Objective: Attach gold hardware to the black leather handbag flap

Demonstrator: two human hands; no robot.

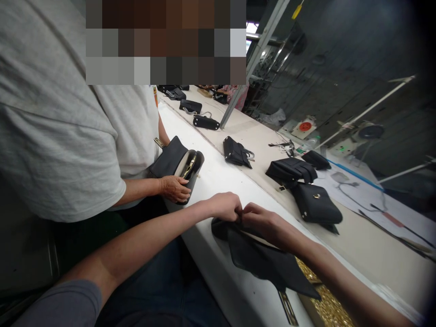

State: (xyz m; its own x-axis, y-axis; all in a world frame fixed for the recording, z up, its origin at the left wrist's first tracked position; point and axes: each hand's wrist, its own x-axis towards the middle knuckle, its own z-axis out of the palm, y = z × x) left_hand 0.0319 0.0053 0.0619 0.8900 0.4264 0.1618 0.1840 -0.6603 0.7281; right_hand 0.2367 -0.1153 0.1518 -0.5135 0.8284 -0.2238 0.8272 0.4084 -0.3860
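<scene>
A black handbag [262, 259] lies on the white worktop in front of me, its flap hanging toward me with a gold-coloured metal clasp plate [288, 309] at the end. My left hand [227, 206] is closed in a pinch at the far edge of the bag's mouth. Right beside it, my right hand [262, 221] also pinches there, fingertips nearly meeting the left ones. The exact part between my fingers is hidden. To the left, a co-worker's hand [175, 188] holds another black handbag [170, 159], its flap raised and a gold zip showing inside.
A box of small gold-coloured metal parts [329, 299] sits by my right forearm. Several black bags, among them one with a gold lock [316, 202] and one with a handle [235, 152], lie along the table [252, 190]. A metal post [235, 106] rises beyond.
</scene>
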